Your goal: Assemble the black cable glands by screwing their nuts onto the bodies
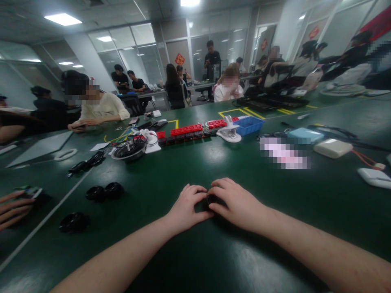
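Observation:
My left hand (187, 206) and my right hand (235, 203) meet just above the green table, fingertips almost touching. Between them is a small black round piece (210, 199), mostly hidden by the fingers. Both hands are closed around it, the right from its right side, the left with thumb and forefinger at its left. To the left of my hands lie several glossy black ring-shaped pieces: a pair side by side (114, 190) and a single one (74, 222) nearer me.
Beyond my hands stand a metal bowl (130, 151) with black pieces, a row of red blocks (187, 129), a white clip stand (229, 134) and a blue bin (249, 125). A white case (332, 148) lies right. Another person's hand (14, 207) works at far left.

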`<state>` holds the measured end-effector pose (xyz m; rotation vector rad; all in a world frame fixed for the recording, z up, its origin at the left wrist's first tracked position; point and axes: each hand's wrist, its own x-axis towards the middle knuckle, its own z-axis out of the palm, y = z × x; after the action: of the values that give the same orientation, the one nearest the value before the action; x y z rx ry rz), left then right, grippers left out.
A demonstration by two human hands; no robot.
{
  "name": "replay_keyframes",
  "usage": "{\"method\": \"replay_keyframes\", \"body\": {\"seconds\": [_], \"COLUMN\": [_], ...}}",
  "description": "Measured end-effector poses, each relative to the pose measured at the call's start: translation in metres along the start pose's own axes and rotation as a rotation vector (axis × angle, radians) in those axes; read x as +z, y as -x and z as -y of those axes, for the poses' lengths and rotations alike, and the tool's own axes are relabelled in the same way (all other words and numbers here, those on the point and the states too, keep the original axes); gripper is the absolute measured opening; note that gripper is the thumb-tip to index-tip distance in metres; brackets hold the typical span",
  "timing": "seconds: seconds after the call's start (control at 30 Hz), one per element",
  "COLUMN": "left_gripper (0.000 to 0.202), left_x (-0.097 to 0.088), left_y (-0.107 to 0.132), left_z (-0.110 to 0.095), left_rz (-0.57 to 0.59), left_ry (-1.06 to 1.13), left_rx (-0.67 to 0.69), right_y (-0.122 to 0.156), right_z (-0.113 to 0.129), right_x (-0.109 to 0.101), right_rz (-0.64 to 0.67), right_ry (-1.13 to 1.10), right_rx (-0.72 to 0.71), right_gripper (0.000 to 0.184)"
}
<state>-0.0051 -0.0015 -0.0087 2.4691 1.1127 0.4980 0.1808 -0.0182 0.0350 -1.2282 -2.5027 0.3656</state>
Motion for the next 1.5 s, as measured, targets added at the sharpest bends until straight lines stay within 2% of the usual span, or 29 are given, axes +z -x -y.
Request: {"method": "replay_keyframes", "body": {"seconds": [0.1,0.3,1.5], "left_gripper": [0.037,0.026,0.029], "left_x": [-0.0009,-0.0025,-0.0006], "left_y": [-0.0005,-0.0002,-0.0001], "left_z": [-0.0004,-0.0025,-0.0008], "left_rz": [0.005,-0.025,-0.033], "left_ry": [0.002,0.008,0.007], "left_rx": [-0.003,-0.019,-0.008], "right_y": [-0.0005,-0.0007,-0.0007], "right_z": [-0.0009,0.0003,0.0009], "right_x": [0.0021,0.0044,0.0039], "right_rz": [-0.011,-0.025,-0.013], "right_ry": [-0.018,-0.043,-0.045], "right_rx": [-0.009,-0.024,-0.032], "right_gripper": [0.021,0.020,0.020]}}
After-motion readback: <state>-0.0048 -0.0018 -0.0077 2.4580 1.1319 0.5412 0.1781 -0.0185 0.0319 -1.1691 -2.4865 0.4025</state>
